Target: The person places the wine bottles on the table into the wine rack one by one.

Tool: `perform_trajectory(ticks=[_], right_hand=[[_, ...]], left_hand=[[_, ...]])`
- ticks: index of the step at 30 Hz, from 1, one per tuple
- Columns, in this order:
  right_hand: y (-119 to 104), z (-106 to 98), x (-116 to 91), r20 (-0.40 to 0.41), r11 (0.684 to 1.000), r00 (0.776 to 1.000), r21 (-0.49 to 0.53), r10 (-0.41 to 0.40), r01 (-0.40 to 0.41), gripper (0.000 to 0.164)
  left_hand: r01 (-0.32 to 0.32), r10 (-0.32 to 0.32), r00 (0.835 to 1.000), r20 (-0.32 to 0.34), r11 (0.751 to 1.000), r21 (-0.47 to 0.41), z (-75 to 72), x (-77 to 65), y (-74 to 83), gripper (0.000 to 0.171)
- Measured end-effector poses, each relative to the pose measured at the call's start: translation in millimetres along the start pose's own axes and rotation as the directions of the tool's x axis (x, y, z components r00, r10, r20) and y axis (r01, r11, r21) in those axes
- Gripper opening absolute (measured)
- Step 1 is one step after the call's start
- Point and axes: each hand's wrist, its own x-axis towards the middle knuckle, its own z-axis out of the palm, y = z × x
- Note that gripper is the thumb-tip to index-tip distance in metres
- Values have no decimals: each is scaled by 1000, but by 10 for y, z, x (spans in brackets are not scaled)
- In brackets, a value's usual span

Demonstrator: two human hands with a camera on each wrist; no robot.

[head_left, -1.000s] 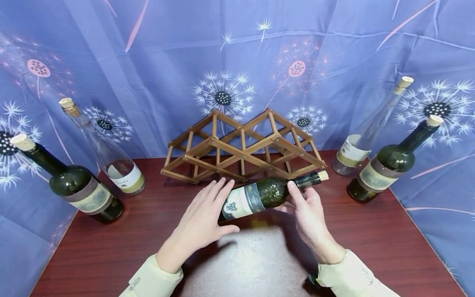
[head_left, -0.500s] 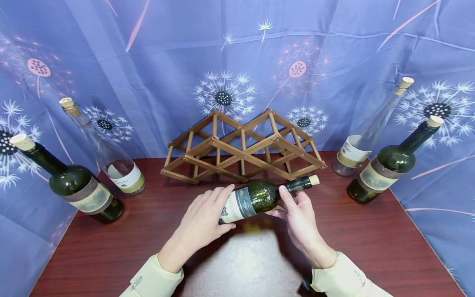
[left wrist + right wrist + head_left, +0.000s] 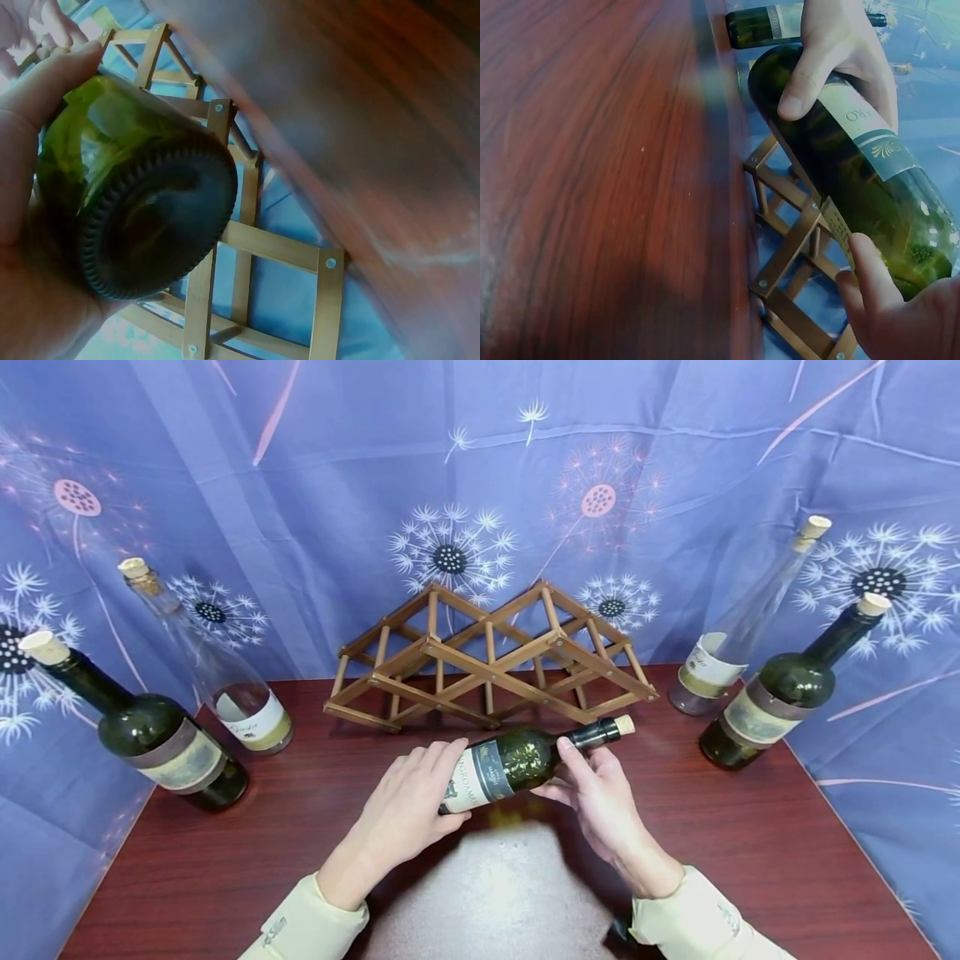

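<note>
Dark green glass fills both hands: we see a corked wine bottle (image 3: 525, 762) held slantwise off the table (image 3: 225, 885), at six o'clock from the wooden rack (image 3: 492, 677), its neck pointing between two and three o'clock. The left hand (image 3: 408, 802) is wrapped round the base end. The right hand (image 3: 603, 797) pinches the bottle by the lower neck — thumb on top, fingers beneath. On its cream label (image 3: 464, 783) we make out "EGROAM" in the head view and "ARO" from the right wrist; the print on the dark band (image 3: 492, 770) is too small for us. Clear bottles stand at ten (image 3: 258, 722) and two (image 3: 712, 664), their script illegible to us — dark ones at nine (image 3: 146, 722) and three (image 3: 797, 681) bear blurred picture labels.
</note>
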Motion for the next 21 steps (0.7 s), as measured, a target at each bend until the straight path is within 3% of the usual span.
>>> perform_trajectory(ticks=[7, 14, 18, 21], right_hand=[[2, -20, -13, 47, 999, 999, -37, 15, -13, 47], [-28, -24, -38, 59, 989, 996, -136, 73, -64, 48], [-67, -47, -60, 88, 967, 993, -247, 81, -57, 44], [-105, -69, -80, 107, 927, 993, -376, 52, -8, 40]], left_hand=[[-1, 1, 1000, -6, 1000, 1, -55, -15, -32, 95], [10, -10, 1000, -4, 1000, 6, -100, -21, -89, 94], [12, -12, 1000, -12, 1000, 5, -120, -29, -132, 94], [12, -12, 1000, -16, 1000, 11, -133, -36, -162, 94]])
